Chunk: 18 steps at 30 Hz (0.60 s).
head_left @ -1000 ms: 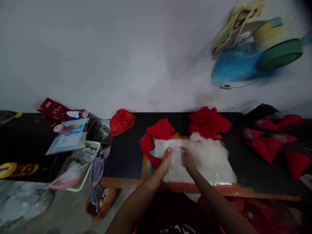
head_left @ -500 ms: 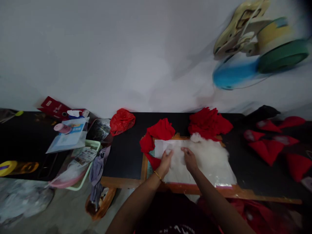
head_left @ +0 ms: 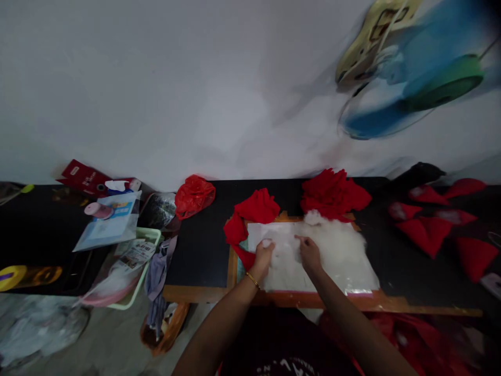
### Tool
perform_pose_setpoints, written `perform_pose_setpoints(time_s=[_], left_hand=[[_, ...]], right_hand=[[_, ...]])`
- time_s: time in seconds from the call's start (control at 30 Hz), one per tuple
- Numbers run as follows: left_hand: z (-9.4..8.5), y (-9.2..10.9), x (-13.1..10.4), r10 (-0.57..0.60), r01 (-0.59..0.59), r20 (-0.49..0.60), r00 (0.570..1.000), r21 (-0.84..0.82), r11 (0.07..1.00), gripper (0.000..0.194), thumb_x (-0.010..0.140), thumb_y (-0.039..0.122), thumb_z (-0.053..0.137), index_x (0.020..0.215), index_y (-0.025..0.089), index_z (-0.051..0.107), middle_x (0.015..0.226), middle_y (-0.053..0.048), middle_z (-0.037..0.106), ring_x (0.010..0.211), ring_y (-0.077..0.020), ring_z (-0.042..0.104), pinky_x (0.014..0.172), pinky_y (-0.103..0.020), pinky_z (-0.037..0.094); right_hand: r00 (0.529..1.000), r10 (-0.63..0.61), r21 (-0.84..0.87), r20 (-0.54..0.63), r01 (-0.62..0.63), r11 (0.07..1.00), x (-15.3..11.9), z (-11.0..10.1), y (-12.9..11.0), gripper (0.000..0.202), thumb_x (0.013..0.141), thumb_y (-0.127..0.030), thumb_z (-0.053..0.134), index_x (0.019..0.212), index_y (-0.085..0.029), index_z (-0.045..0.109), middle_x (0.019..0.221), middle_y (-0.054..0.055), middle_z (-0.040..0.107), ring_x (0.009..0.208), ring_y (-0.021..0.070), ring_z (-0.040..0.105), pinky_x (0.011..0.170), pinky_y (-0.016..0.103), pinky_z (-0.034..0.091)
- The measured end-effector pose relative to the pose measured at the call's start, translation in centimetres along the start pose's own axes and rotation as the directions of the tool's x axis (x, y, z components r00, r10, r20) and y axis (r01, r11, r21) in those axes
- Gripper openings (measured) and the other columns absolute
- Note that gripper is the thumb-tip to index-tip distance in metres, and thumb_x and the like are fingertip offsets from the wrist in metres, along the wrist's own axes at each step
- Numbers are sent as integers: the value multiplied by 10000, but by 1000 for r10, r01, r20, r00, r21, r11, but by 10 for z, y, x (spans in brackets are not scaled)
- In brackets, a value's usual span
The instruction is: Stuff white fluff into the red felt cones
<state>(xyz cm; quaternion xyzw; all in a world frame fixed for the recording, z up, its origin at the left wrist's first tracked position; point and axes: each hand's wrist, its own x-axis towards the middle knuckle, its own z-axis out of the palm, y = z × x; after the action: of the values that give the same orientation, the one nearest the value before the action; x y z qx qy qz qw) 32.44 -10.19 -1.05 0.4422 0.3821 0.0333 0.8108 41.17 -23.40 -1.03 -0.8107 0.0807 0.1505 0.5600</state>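
My left hand (head_left: 263, 258) is closed around a small tuft of white stuffing (head_left: 266, 243), which shows above the thumb. Across a narrow gap, my right hand (head_left: 310, 254) points its index finger to the left while its other fingers are curled; whether anything lies inside them is hidden. Both are over a white plastic-covered sheet (head_left: 289, 282) on the table. A big fluffy heap of white stuffing (head_left: 338, 245) spreads just right of my right hand. Beside my left hand lies red fabric (head_left: 258, 207).
A red fabric pile (head_left: 332, 196) sits behind the stuffing, and several red pointed pieces (head_left: 426, 232) lie at right. A red plastic bag (head_left: 194, 196) and a green-rimmed basket (head_left: 156, 237) are at left. A fan (head_left: 442, 83) hangs on the wall at upper right.
My right hand's index finger now reaches out further to the left. My left hand stays nearly in place with the white tuft. The view has shifted slightly.
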Motion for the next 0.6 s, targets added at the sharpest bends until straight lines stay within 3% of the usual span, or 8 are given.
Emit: perform_pose_setpoints(time_s=[0.13, 0.33, 0.6], left_hand=[[14, -4, -4, -29, 37, 113, 993, -68, 997, 583, 620, 488, 847, 1073, 189, 635, 867, -49, 715, 709, -184, 650, 632, -282, 506], [18, -8, -2, 29, -30, -14, 999, -33, 999, 391, 592, 439, 831, 792, 150, 659, 685, -19, 663, 581, -138, 568, 581, -260, 452], [-2, -1, 8, 64, -62, -108, 992, 19, 998, 381, 574, 403, 841, 799, 158, 657, 691, -12, 651, 596, -129, 533, 555, -244, 412]], right_hand=[[997, -21, 30, 69, 18, 999, -7, 12, -1, 414, 726, -598, 596, 799, -197, 671, 719, 32, 695, 613, 183, 584, 531, 273, 430], [993, -25, 127, 111, 11, 992, -14, 24, 1, 428, 689, -614, 669, 797, -199, 664, 705, 19, 686, 617, 191, 583, 552, 289, 445], [1000, 24, 185, 18, -27, 982, -1, 5, 15, 399, 636, -544, 740, 807, -190, 677, 724, 11, 677, 633, 169, 569, 571, 279, 452]])
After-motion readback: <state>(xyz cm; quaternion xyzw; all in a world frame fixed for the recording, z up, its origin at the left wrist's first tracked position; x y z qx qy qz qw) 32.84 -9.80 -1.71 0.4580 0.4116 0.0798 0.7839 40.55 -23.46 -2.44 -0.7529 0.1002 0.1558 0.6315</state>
